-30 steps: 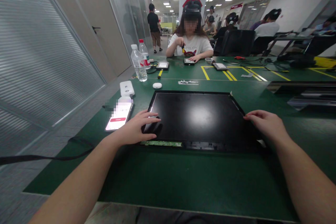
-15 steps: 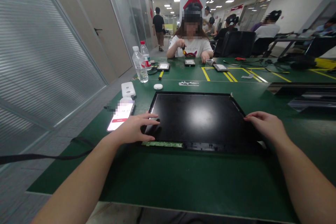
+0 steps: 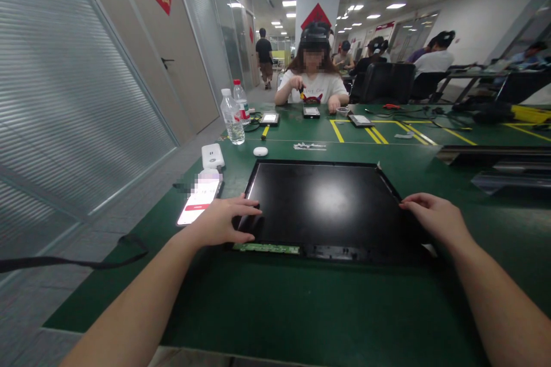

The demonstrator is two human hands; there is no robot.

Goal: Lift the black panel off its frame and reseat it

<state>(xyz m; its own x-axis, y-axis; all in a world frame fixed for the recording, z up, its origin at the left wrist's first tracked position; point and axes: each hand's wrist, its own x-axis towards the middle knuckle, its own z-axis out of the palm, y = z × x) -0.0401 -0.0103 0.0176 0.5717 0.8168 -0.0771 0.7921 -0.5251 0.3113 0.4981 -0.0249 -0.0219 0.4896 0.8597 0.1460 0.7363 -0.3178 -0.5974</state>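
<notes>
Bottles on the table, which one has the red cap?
The farther bottle, behind and right of the nearer bottle, which has a white cap instead.

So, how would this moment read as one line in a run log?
left hand: over left edge of black panel | right hand: fingertips at its right edge | green circuit strip: along near edge | phone: screen lit

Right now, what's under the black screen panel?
Green tabletop shows around the black screen panel, which appears to rest on it. Anything directly beneath is covered and can't be seen.
</notes>
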